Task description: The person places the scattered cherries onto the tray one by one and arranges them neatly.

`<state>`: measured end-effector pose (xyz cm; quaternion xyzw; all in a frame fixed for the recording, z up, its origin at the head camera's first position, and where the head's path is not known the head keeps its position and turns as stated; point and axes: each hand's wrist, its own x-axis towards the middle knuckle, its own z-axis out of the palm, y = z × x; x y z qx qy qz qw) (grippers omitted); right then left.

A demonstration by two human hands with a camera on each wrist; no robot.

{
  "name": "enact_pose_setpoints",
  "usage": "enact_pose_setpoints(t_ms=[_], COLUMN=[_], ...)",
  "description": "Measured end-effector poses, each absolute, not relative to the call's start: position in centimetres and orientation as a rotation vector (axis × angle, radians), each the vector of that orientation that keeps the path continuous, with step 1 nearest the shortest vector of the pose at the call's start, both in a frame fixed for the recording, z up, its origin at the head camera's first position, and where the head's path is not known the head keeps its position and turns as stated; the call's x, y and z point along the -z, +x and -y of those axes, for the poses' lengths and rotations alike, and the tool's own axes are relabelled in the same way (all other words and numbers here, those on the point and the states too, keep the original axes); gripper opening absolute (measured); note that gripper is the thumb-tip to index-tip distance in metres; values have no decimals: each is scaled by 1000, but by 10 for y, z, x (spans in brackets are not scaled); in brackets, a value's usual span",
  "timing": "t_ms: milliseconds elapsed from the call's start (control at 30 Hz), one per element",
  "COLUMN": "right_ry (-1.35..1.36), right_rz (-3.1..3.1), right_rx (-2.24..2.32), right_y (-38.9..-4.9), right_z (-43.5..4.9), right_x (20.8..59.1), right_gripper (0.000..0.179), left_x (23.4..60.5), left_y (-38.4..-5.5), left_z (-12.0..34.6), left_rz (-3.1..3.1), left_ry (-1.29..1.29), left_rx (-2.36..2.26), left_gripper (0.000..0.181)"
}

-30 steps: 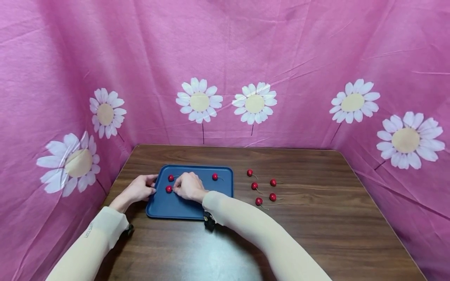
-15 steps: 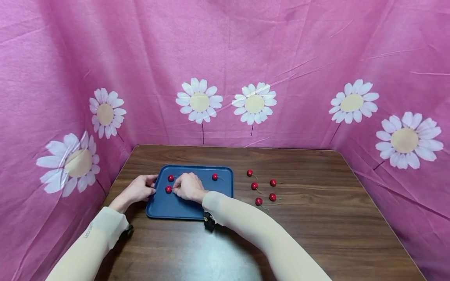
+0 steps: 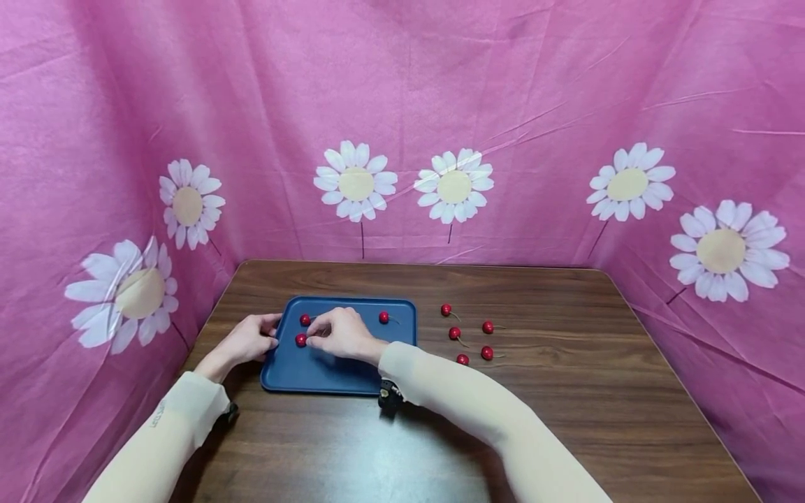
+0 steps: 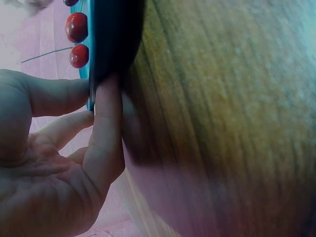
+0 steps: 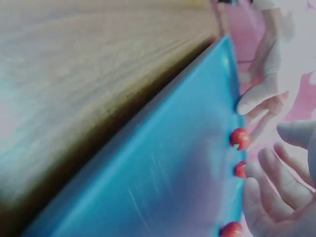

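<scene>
My left hand (image 3: 247,339) holds the left rim of a blue tray (image 3: 339,377), the thumb on top and a finger beneath it in the left wrist view. My right hand (image 3: 342,334) hovers over the tray, its fingertips right beside a red cherry (image 3: 300,340). In the right wrist view the thumb stands apart from the loosely bent fingers (image 5: 279,185), with nothing between them. Behind that fruit lies a second cherry (image 3: 305,320), its stem partly hidden by the hand. A third cherry (image 3: 383,317) lies near the tray's back right corner.
Several more stemmed cherries (image 3: 455,334) lie on the wooden table (image 3: 566,391) to the right of the tray. My right sleeve (image 3: 465,384) crosses the tray's front right corner. Pink cloth (image 3: 528,84) with daisies surrounds the back and sides.
My right hand has let go of the front cherry's stem, its fingers spreading, and has drawn slightly right. The forearm shifted right too. The left hand still holds the tray.
</scene>
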<state>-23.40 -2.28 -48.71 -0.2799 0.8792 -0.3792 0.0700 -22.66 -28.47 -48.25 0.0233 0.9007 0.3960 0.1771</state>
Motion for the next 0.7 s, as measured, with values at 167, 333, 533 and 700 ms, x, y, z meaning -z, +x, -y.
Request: enact_pose_setpoints(t_ms=[167, 333, 533, 700], right_ry=[-897, -965, -1018, -937], right_rz=[-2536, -2533, -2590, -2650], right_rx=[1170, 1176, 1119, 1142], right_y=[-222, -217, -222, -225], right_z=[-6, -40, -79, -118], right_x=[475, 469, 463, 460], right_gripper=[24, 28, 26, 27], left_x=[483, 481, 479, 481], left_y=[-226, -226, -224, -224], left_z=[284, 285, 286, 283], left_rz=[-2551, -2555, -2565, -2558], left_ry=[75, 85, 85, 93], left_rx=[-1119, -1118, -1113, -1108], left_gripper=[72, 72, 71, 71])
